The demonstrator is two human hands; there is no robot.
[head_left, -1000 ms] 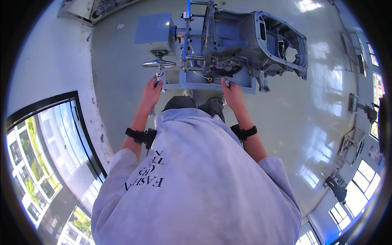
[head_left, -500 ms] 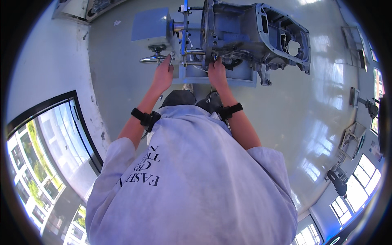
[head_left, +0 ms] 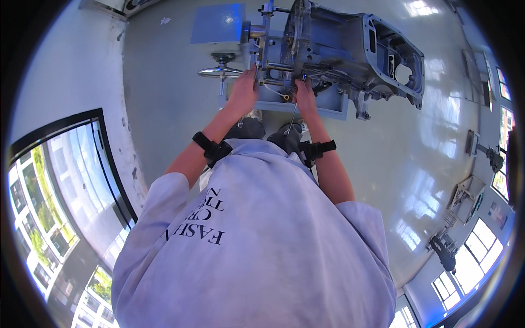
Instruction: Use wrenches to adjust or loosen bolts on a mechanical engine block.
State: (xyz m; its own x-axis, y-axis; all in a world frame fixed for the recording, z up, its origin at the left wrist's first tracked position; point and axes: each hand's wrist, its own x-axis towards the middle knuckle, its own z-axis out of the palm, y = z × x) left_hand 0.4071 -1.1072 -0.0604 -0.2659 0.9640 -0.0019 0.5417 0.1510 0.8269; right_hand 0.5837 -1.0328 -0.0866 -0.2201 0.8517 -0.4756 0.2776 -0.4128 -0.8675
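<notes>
A large grey metal engine or gearbox housing (head_left: 350, 49) is clamped sideways on a stand. My right hand (head_left: 306, 97) is closed around a slim metal wrench (head_left: 292, 120) at the housing's near left flange; the shaft slants down below my fist. Beside the stand's upright plate and bars, my left hand (head_left: 244, 93) is closed on another metal tool (head_left: 240, 123), likely a wrench, mostly hidden by my palm. A small brass-coloured ring (head_left: 286, 97) shows between the two hands. What each tool's upper end touches is too small to tell.
The stand has a grey box (head_left: 217, 23) at left, a shiny handwheel (head_left: 220, 71) and a grey base frame (head_left: 328, 112) under the housing. A white wall with a black-framed window (head_left: 101, 117) is at left. Other machine parts on stands (head_left: 465, 194) line the right.
The view has shifted, so the stand and housing appear farther right. My left hand has moved from beside the handwheel rightward to the upright bars. My right hand stays at the flange.
</notes>
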